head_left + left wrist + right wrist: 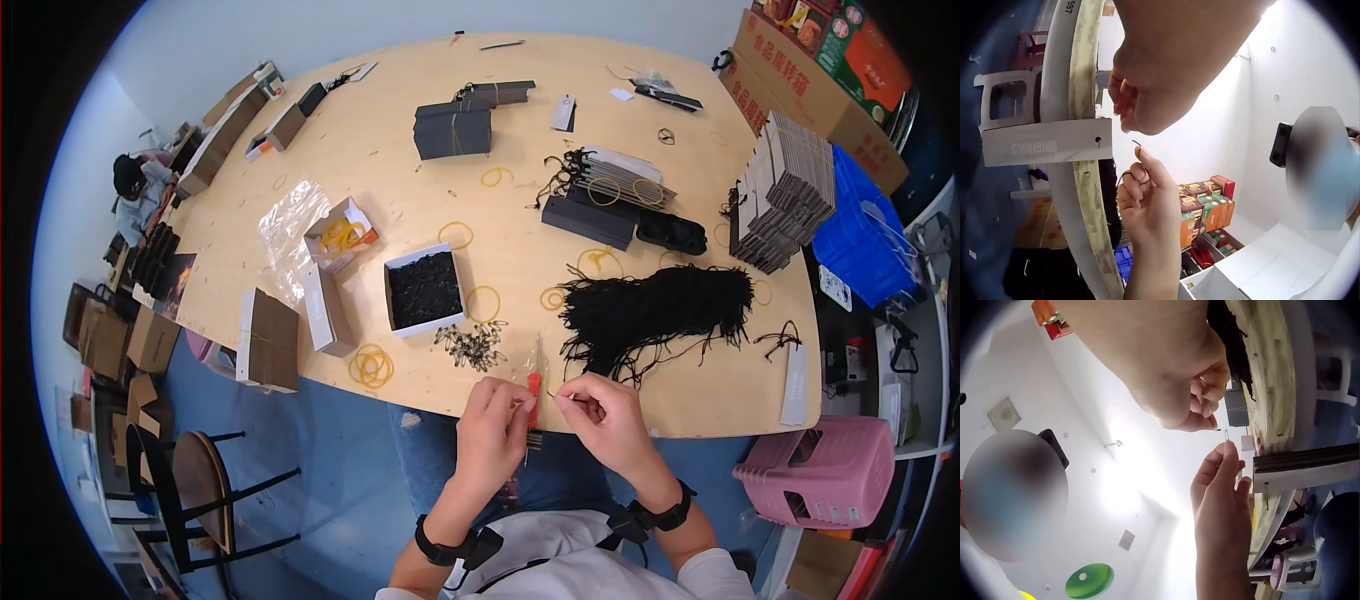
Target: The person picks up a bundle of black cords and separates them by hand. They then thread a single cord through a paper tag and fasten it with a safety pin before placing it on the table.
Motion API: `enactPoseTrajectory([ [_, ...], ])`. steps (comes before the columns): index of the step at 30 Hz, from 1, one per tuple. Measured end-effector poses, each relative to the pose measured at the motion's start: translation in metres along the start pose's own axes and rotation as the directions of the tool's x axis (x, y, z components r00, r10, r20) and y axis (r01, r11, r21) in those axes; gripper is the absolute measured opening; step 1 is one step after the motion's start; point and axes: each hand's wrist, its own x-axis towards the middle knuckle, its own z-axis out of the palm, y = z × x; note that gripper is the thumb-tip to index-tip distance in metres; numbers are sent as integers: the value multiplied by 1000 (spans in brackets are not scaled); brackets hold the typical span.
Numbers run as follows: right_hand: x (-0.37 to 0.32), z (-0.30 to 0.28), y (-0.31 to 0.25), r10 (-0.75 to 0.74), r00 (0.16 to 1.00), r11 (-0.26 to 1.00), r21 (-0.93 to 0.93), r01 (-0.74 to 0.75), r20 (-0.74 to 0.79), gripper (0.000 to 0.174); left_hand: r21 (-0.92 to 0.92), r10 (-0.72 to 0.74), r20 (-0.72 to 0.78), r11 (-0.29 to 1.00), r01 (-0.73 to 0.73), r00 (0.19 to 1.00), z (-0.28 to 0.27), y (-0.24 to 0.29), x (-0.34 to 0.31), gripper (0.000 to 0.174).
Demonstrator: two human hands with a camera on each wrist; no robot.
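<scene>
Close together over the table's near edge are my two hands. My left hand [488,430] pinches a small safety pin, seen as a thin wire loop [1227,435] above the thumb and fingertip in the right wrist view. Between thumb and finger my right hand [606,420] holds a black cord, whose tip [1137,142] points toward the left hand in the left wrist view. Grey hang tags [1047,142] with a punched hole jut from the table edge below the hands. A red strip [534,392] lies between them.
Beyond the hands lie a pile of safety pins [470,346], a bundle of black cords [660,315] and a white box of small black pieces [425,290]. Rubber bands [371,366] and stacked tags [785,195] surround them. A pink stool [820,470] stands at right.
</scene>
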Motion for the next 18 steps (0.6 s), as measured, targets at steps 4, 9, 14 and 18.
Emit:
enactPoseTrajectory([
  [4,0,0,3,22,1000,1000,-13,-22,14,4,-16,38,6,999,-37,999,3,1,-4,11],
  [9,1,-1,5,72,995,997,-43,-69,69,7,-29,51,1,998,-51,999,4,2,-6,11],
  [14,0,1,5,64,996,998,0,-64,63,4,-45,49,-14,998,-50,999,3,3,-7,12],
  [18,-1,0,5,107,990,993,33,-111,87,4,-22,72,-29,997,-73,997,2,4,-6,13],
])
